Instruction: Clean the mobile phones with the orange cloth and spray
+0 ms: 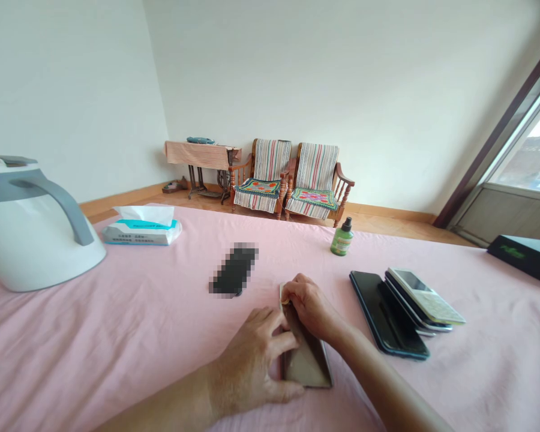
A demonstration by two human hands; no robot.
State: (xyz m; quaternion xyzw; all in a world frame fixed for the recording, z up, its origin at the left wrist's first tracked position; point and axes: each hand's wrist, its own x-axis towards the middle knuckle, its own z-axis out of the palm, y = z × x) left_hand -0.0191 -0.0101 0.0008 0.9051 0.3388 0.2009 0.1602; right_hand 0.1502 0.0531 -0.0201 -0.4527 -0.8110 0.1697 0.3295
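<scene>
A smartphone (306, 363) with a glossy, reflective face lies on the pink cloth in front of me. My left hand (256, 351) grips it along its left side, thumb near the bottom edge and fingers partly over the glass. At the phone's far end, my right hand (310, 306) is closed with its fingertips pressed together on the surface; whatever they pinch is hidden. Part of the phone's upper half is covered by my hands. Left of its far end lies another dark phone (234, 270), its screen blurred out.
On the right sit a dark phone (387, 315) and a stack of phones (427, 297). Beyond are a green spray bottle (342, 239), a tissue pack (141, 231), a large white jug (40, 234) and a black box (524, 258). Two chairs (315, 180) stand by the wall.
</scene>
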